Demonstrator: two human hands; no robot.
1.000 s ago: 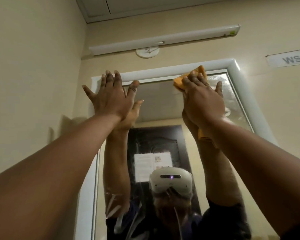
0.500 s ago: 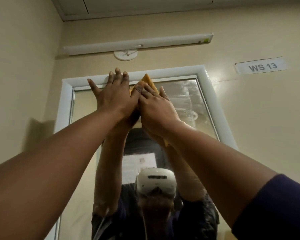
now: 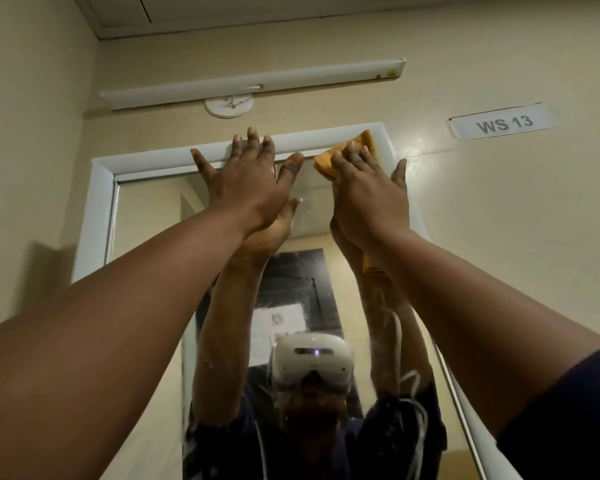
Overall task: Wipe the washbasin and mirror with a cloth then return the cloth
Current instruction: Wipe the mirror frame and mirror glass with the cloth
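Observation:
A tall mirror (image 3: pixel 146 216) in a white frame (image 3: pixel 99 209) hangs on the cream wall in front of me. My right hand (image 3: pixel 368 195) presses an orange cloth (image 3: pixel 359 147) flat against the mirror's top right corner, partly over the frame. My left hand (image 3: pixel 246 188) lies flat with fingers spread on the top of the glass and frame, just left of the cloth. Both arms reach upward. The washbasin is out of view.
A white tube light (image 3: pixel 253 83) and a round ceiling rose (image 3: pixel 228 105) sit above the mirror. A sign reading WS 13 (image 3: pixel 503 123) is on the wall to the right. A side wall stands close on the left.
My right hand has slid the cloth from beside my left hand out to the mirror's top right corner. My left hand has stayed flat near the top of the glass.

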